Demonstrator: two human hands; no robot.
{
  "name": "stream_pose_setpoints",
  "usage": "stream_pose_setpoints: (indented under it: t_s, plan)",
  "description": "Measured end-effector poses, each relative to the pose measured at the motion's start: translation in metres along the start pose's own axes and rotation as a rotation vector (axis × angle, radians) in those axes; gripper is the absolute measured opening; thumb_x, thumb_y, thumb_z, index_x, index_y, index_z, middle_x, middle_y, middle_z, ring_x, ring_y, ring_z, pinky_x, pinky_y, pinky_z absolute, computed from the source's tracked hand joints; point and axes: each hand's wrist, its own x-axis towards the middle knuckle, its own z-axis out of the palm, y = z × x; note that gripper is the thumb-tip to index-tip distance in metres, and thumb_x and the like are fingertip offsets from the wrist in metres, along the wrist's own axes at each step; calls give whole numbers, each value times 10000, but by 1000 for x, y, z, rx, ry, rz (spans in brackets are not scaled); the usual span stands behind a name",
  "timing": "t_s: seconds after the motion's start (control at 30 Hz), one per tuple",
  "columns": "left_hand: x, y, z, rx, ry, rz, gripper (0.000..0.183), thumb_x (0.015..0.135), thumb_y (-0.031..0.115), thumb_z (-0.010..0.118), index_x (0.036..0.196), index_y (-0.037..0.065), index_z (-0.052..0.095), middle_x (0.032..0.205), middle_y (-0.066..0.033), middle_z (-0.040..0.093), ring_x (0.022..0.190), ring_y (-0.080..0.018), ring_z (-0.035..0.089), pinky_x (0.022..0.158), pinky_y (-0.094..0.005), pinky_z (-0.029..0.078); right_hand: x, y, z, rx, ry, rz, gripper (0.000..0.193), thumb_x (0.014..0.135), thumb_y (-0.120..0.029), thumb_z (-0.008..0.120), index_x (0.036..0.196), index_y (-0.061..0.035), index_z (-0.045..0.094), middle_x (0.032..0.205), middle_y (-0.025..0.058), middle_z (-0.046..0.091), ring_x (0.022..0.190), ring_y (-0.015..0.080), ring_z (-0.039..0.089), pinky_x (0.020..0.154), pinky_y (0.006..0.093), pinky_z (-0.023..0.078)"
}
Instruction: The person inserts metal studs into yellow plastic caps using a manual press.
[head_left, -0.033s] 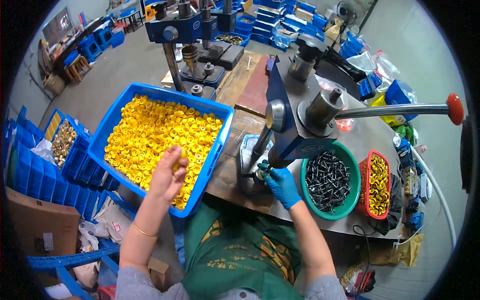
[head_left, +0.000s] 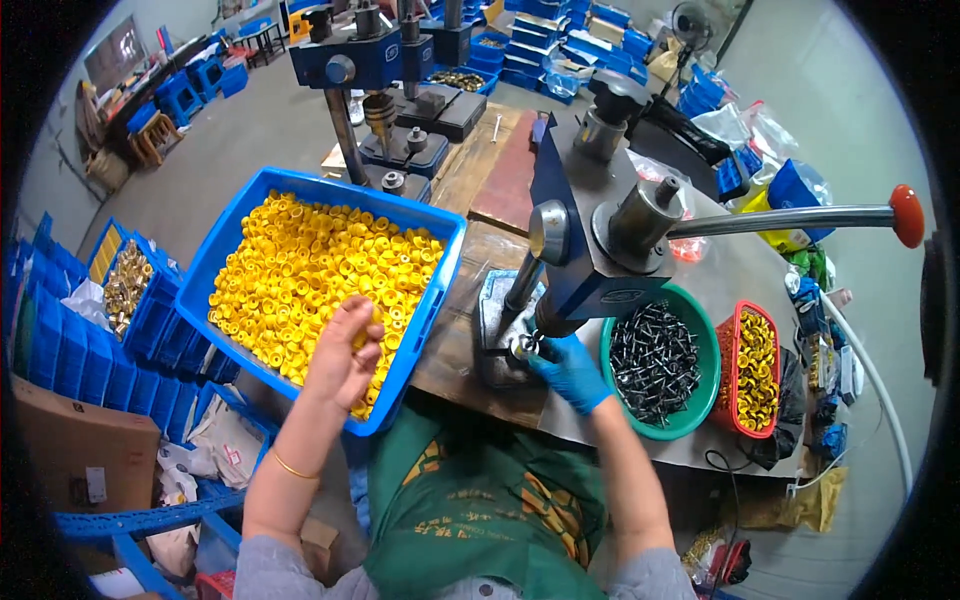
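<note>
Over the front right of a blue bin (head_left: pixel 447 245) of small yellow caps (head_left: pixel 310 265), my bare left hand (head_left: pixel 345 352) has its fingers curled together on one yellow cap (head_left: pixel 361 339). My right hand (head_left: pixel 572 372), in a blue glove, is at the base of a blue hand press (head_left: pixel 612 225). Its thumb and fingers close in at the small round metal seat (head_left: pixel 523 345) under the press's ram (head_left: pixel 555 322). What those fingertips hold is too small and partly covered to make out.
Right of the press stand a green basin (head_left: pixel 660 432) of black bolt-like parts and a red basket (head_left: pixel 742 395) of yellow-capped pieces. The press's long lever (head_left: pixel 790 221) with a red knob reaches out to the right. More presses (head_left: pixel 365 60) stand behind the blue bin.
My right hand has lowered its fingers toward the seat, and the dark piece seen at their tips has dropped from view. My left hand has shifted slightly right and down with the yellow cap.
</note>
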Motion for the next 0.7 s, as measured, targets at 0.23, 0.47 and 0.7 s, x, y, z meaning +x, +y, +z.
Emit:
stream_pose_setpoints:
  t_s: [0.23, 0.47, 0.7]
  plan:
    - [-22, -61, 26, -102, -145, -226, 229, 803, 83, 529, 1028, 48, 495, 942, -96, 562, 759, -152, 568, 626, -206, 484, 57, -166, -206, 921, 634, -180, 309, 849, -83, 414, 1126, 46, 455, 1003, 135, 535, 901, 224, 498, 786, 303, 391]
    - [-14, -95, 39, -79, -148, -301, 231, 820, 97, 526, 1045, 51, 504, 881, -51, 549, 755, -131, 550, 634, -211, 474, -101, -110, -302, 876, -183, -341, 174, 737, -11, 509, 907, -37, 482, 896, 80, 537, 745, 201, 500, 685, 381, 401]
    - [1, -112, 33, -42, -95, -346, 269, 819, 109, 527, 1077, 43, 482, 890, -51, 543, 765, -139, 540, 644, -215, 464, -94, -152, -124, 96, 65, 389, 788, 658, -79, 564, 1333, 0, 165, 1369, 142, 225, 1278, 224, 171, 1025, 320, 91]
